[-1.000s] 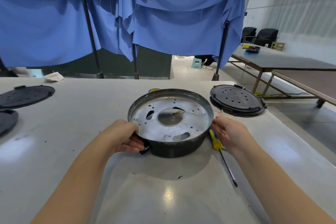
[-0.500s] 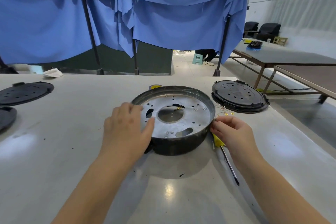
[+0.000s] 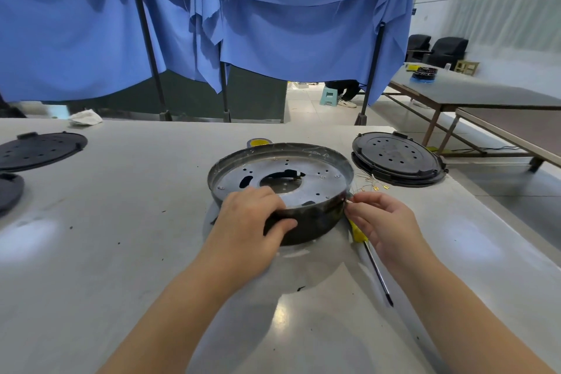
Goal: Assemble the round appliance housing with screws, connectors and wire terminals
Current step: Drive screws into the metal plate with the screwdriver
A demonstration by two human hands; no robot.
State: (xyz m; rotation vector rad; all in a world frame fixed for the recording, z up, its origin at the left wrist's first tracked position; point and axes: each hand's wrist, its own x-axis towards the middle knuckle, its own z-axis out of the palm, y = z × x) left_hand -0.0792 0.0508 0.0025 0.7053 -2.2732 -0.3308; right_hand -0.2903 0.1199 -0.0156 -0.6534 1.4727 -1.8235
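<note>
The round dark housing with a silver perforated plate inside sits at the table's middle, tilted with its near side raised. My left hand grips its near rim, fingers over the plate and thumb on the outer wall. My right hand pinches a small pale part, maybe a screw, against the housing's right wall. Thin wires with yellow terminals lie just right of the housing. A yellow-handled screwdriver lies on the table under my right hand.
A black round lid lies right of the housing. Two more dark lids sit at the left edge. A yellow tape roll peeks behind the housing. Blue cloth hangs on stands behind the grey table.
My left hand has slid from the housing's left side to its near rim and now grips it. The housing has tipped up. My right hand has risen to the housing's right wall.
</note>
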